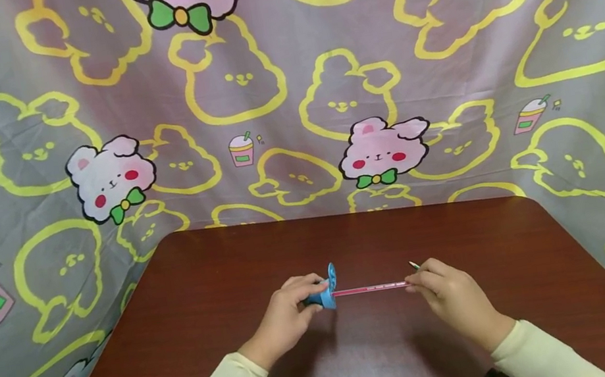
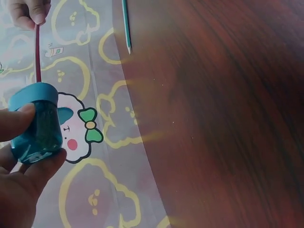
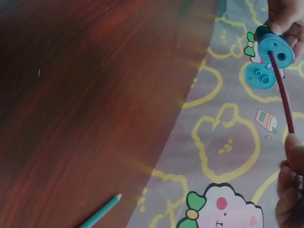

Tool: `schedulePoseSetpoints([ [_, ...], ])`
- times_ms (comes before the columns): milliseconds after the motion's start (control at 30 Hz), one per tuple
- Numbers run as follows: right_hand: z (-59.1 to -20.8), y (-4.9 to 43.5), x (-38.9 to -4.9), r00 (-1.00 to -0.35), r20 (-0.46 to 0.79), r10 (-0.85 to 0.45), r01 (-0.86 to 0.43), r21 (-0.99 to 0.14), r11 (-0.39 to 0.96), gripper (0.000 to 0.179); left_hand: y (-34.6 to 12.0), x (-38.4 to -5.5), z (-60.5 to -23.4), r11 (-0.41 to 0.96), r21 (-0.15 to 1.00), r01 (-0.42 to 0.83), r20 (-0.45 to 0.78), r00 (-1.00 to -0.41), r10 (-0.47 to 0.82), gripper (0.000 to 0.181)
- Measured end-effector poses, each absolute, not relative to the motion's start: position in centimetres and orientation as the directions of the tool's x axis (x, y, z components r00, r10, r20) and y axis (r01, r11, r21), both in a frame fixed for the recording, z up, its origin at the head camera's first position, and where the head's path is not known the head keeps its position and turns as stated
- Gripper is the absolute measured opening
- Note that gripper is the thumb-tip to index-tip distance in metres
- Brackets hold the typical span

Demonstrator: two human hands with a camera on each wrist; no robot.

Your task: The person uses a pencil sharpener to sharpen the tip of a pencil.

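Observation:
My left hand (image 1: pixel 285 318) grips a blue pencil sharpener (image 2: pixel 40 128) by its translucent body, thumb on one side and fingers on the other. The round flip lid (image 3: pixel 260 76) hangs open from the rim. Two larger holes show on the sharpener's top, and a red pencil (image 1: pixel 370 288) has its end in one of them; the tip inside is hidden. With thumb and fingertips, my right hand (image 1: pixel 448 291) pinches the other end of the red pencil. Between the two hands the pencil lies roughly level, above the table.
A green pencil (image 3: pixel 102 210) lies on the dark brown wooden table (image 1: pixel 220 269), mostly behind my right hand in the head view. Patterned grey cloth (image 1: pixel 293 130) hangs around the table's back and sides.

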State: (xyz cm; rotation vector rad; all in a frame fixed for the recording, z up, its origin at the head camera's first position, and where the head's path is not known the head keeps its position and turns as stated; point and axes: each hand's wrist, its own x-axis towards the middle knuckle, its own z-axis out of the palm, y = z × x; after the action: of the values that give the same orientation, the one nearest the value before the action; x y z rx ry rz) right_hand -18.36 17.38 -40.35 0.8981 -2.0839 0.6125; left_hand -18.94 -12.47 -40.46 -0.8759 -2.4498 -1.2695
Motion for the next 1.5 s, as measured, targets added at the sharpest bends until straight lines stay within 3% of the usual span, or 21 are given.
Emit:
schedulePoseSetpoints([
  [100,-40.4,17.3,-18.1,-0.594,0.724,-0.351,-0.715,-0.274,0.644,0.006,-12.5,-19.0,-40.6,0.457,0.56,0.691,0.531,-0.723,0.442,0.04],
  [167,-40.2,17.3,-17.8,-0.737,0.601,-0.307,-0.621,-0.426,0.658,0.019,-12.4,-19.0,-40.7,0.468,0.482,0.741,0.574,-0.671,0.47,0.041],
  [233,-39.9,17.4,-17.7,-0.863,0.435,-0.259,-0.486,-0.568,0.664,0.012,-12.3,-19.1,-40.9,0.467,0.412,0.783,0.616,-0.617,0.491,0.043],
  [300,-39.6,17.5,-17.7,-0.933,0.273,-0.234,-0.359,-0.66,0.66,0.006,-12.3,-19.2,-41.0,0.463,0.357,0.811,0.648,-0.572,0.503,0.045],
  [400,-39.3,17.6,-17.8,-0.963,0.159,-0.216,-0.264,-0.71,0.653,0.004,-12.2,-19.3,-41.3,0.458,0.342,0.82,0.668,-0.555,0.496,0.048],
  [533,-39.3,17.2,-17.9,-0.913,0.333,-0.235,-0.397,-0.593,0.701,0.005,-12.2,-19.2,-41.3,0.463,0.466,0.754,0.611,-0.653,0.448,0.045],
  [667,-39.7,17.0,-17.9,-0.759,0.583,-0.291,-0.555,-0.345,0.757,0.02,-12.2,-19.2,-40.9,0.466,0.621,0.63,0.499,-0.776,0.385,0.041],
  [800,-40.1,17.2,-18.1,-0.623,0.708,-0.334,-0.636,-0.21,0.743,0.032,-12.2,-19.1,-40.3,0.465,0.717,0.52,0.397,-0.852,0.34,0.039],
  [967,-40.5,17.7,-18.4,-0.473,0.799,-0.372,-0.728,-0.116,0.675,0.011,-12.3,-19.0,-39.9,0.457,0.773,0.441,0.313,-0.891,0.33,0.037],
  [1067,-40.5,17.8,-18.6,-0.409,0.824,-0.392,-0.757,-0.067,0.65,0.038,-12.4,-19.0,-40.0,0.452,0.772,0.447,0.314,-0.886,0.341,0.037],
  [1133,-40.6,17.8,-18.6,-0.397,0.827,-0.398,-0.771,-0.065,0.634,0.041,-12.5,-19.0,-40.1,0.456,0.751,0.477,0.339,-0.872,0.354,0.038],
  [1200,-40.5,17.7,-18.5,-0.437,0.806,-0.4,-0.775,-0.112,0.622,0.025,-12.6,-19.0,-40.3,0.46,0.714,0.527,0.382,-0.845,0.375,0.039],
  [1300,-40.4,17.6,-18.1,-0.605,0.703,-0.374,-0.726,-0.293,0.622,0.007,-12.6,-18.9,-40.5,0.472,0.615,0.632,0.478,-0.775,0.413,0.04],
  [1400,-39.9,17.6,-17.8,-0.83,0.461,-0.315,-0.545,-0.551,0.631,0.012,-12.5,-18.9,-40.6,0.486,0.477,0.733,0.582,-0.677,0.45,0.043],
  [1500,-39.4,17.8,-17.8,-0.938,0.218,-0.268,-0.343,-0.681,0.647,0.005,-12.4,-18.9,-40.7,0.486,0.378,0.788,0.638,-0.602,0.48,0.046],
])
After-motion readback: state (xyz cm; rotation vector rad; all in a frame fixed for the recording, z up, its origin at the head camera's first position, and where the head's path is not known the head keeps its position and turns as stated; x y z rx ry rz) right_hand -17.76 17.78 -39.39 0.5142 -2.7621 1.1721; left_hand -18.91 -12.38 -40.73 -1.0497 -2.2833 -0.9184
